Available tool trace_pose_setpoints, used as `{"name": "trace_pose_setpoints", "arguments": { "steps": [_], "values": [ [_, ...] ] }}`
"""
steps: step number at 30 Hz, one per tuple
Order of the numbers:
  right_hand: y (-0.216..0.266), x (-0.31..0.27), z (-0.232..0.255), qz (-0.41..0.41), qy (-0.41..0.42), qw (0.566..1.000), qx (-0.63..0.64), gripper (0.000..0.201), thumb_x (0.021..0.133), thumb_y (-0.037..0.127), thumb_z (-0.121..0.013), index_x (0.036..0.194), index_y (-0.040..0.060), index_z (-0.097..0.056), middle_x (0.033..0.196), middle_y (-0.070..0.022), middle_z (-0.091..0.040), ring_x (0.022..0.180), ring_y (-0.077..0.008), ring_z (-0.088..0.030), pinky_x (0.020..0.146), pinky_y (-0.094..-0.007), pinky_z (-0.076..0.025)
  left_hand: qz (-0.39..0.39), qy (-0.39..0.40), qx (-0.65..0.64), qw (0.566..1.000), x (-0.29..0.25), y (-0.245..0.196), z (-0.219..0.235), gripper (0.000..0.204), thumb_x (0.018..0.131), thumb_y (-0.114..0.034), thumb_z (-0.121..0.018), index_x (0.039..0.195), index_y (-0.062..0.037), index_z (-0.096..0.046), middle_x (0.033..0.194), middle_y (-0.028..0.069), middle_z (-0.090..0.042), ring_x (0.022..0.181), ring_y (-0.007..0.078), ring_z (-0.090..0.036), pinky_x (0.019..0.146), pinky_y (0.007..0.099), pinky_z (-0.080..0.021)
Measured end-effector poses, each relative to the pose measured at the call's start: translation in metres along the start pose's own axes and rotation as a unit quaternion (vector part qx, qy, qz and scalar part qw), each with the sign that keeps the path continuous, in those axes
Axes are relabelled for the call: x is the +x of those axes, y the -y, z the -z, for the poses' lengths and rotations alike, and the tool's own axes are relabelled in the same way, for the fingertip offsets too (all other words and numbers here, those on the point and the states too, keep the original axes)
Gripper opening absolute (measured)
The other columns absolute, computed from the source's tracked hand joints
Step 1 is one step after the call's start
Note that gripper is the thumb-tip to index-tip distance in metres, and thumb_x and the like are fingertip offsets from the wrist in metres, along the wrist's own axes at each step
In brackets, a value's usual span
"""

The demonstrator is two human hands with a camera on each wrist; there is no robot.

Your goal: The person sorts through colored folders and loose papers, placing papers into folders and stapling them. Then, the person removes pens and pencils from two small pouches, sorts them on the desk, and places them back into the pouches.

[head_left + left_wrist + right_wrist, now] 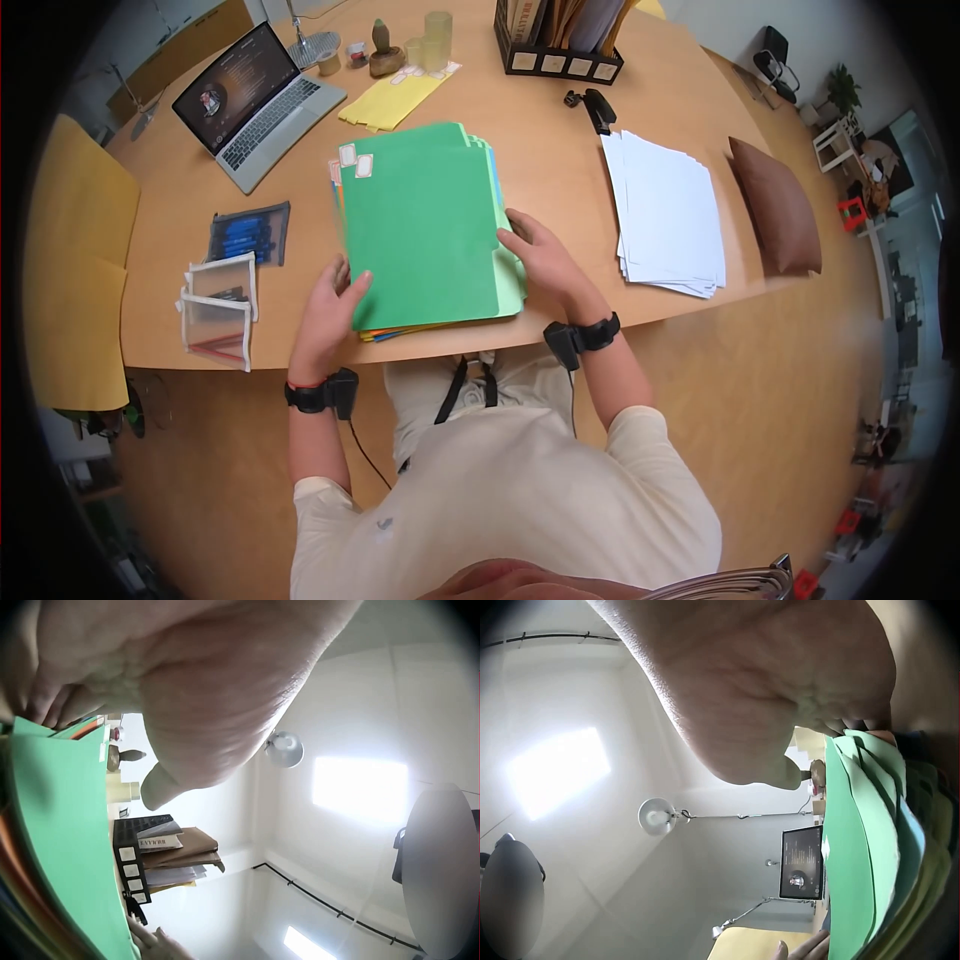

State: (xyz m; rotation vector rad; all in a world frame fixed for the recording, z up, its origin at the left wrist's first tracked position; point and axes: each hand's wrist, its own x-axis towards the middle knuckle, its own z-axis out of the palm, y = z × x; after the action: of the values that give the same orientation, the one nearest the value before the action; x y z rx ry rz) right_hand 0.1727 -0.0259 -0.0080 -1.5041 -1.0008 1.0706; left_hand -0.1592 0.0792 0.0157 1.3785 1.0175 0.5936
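A thick stack of file folders (422,225), a green one on top, lies near the front edge of the table with small white labels at its upper left corner. Lighter green, blue and orange folders peek out from under it. My left hand (326,308) holds the stack at its lower left side, thumb by the top cover. On the opposite side my right hand (548,258) grips the right edge, its fingers (855,724) bent at the layered folder edges in the right wrist view. Parts of the fingers are hidden behind the stack.
Left of the stack are a laptop (260,105), a blue pen pouch (248,234) and white-edged mesh pouches (218,310). Yellow folders (395,100) lie behind. White paper (668,215), a black stapler (598,110), a file box (560,62) and a brown cushion (778,210) are to the right.
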Motion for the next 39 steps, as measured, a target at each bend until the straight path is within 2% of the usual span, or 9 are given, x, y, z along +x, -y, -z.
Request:
{"name": "trace_pose_setpoints", "arguments": {
  "steps": [11,14,21,25,29,32,34,37,39],
  "values": [
    [-0.019,-0.039,0.09,-0.045,-0.16,0.977,-0.132,0.08,0.102,0.04,-0.071,0.156,-0.0114,-0.043,0.151,-0.0326,-0.057,0.141,-0.038,-0.057,0.117,-0.04,-0.044,-0.033,0.098,-0.082,0.991,0.027,0.004,-0.103,0.082,0.107,-0.018,-0.068,0.163,0.0172,-0.019,0.17,0.0306,-0.032,0.159,0.0322,-0.034,0.129,0.0386,-0.03],
    [-0.016,-0.049,0.106,-0.064,-0.191,0.968,-0.147,0.082,0.101,0.041,-0.072,0.155,-0.0139,-0.044,0.15,-0.0334,-0.058,0.141,-0.0387,-0.058,0.117,-0.04,-0.045,-0.044,0.164,-0.12,0.978,0.034,-0.003,-0.122,0.078,0.106,-0.015,-0.069,0.161,0.0179,-0.024,0.166,0.0283,-0.039,0.154,0.0295,-0.04,0.126,0.0377,-0.034],
    [-0.004,-0.059,0.13,-0.08,-0.22,0.956,-0.179,0.074,0.104,0.038,-0.069,0.15,-0.016,-0.049,0.152,-0.0323,-0.057,0.142,-0.0366,-0.057,0.117,-0.0389,-0.044,-0.064,0.188,-0.111,0.974,0.041,-0.016,-0.154,0.074,0.105,-0.016,-0.071,0.157,0.0174,-0.031,0.159,0.0281,-0.048,0.145,0.0279,-0.051,0.119,0.0372,-0.043],
    [-0.007,-0.062,0.143,-0.043,-0.237,0.962,-0.129,0.059,0.108,0.03,-0.065,0.148,-0.0124,-0.055,0.152,-0.03,-0.058,0.141,-0.0328,-0.058,0.116,-0.0388,-0.046,-0.063,0.07,-0.062,0.994,0.038,0.016,-0.142,0.073,0.105,-0.021,-0.072,0.159,0.0111,-0.036,0.153,0.0255,-0.053,0.139,0.0277,-0.056,0.115,0.0378,-0.048],
    [0.019,-0.058,0.106,0.044,-0.26,0.958,-0.113,0.038,0.107,0.017,-0.065,0.136,-0.0066,-0.067,0.145,-0.024,-0.066,0.134,-0.0266,-0.064,0.111,-0.0382,-0.05,-0.035,-0.058,0.008,0.998,0.01,0.012,-0.066,0.065,0.103,-0.025,-0.075,0.154,0.0046,-0.047,0.141,0.0214,-0.059,0.126,0.0238,-0.061,0.106,0.0366,-0.053],
    [0.048,-0.045,0.057,0.076,-0.16,0.967,-0.182,0.031,0.107,0.017,-0.065,0.13,-0.0026,-0.07,0.134,-0.0175,-0.072,0.124,-0.0252,-0.068,0.106,-0.0372,-0.054,0.02,-0.17,0.027,0.985,-0.016,0.015,0.004,0.056,0.1,-0.026,-0.078,0.145,0.0005,-0.058,0.127,0.0162,-0.063,0.112,0.0185,-0.063,0.095,0.0337,-0.055],
    [0.062,-0.03,0.016,0.103,-0.057,0.971,-0.206,0.03,0.106,0.02,-0.067,0.128,0.0004,-0.071,0.125,-0.0139,-0.075,0.113,-0.0235,-0.071,0.096,-0.0361,-0.058,0.028,-0.279,0.126,0.952,-0.033,0.034,0.045,0.054,0.097,-0.023,-0.08,0.14,0.0016,-0.059,0.123,0.0171,-0.063,0.107,0.0225,-0.064,0.092,0.0347,-0.055],
    [0.081,-0.005,-0.06,0.092,0.086,0.969,-0.21,0.031,0.105,0.022,-0.068,0.127,-0.0004,-0.072,0.12,-0.0144,-0.076,0.107,-0.0241,-0.073,0.091,-0.0354,-0.059,-0.037,-0.466,0.302,0.831,-0.057,0.044,0.087,0.052,0.094,-0.021,-0.081,0.136,0.0012,-0.061,0.122,0.0213,-0.062,0.114,0.0334,-0.063,0.095,0.0407,-0.054],
    [0.078,0.012,-0.116,0.104,0.163,0.968,-0.162,0.029,0.105,0.021,-0.068,0.12,-0.0026,-0.073,0.112,-0.016,-0.078,0.099,-0.0227,-0.075,0.087,-0.0349,-0.061,-0.044,-0.516,0.368,0.772,-0.059,0.072,0.115,0.049,0.094,-0.022,-0.08,0.134,0.0004,-0.063,0.124,0.0227,-0.062,0.12,0.0401,-0.059,0.099,0.0454,-0.053]
  ]
}}
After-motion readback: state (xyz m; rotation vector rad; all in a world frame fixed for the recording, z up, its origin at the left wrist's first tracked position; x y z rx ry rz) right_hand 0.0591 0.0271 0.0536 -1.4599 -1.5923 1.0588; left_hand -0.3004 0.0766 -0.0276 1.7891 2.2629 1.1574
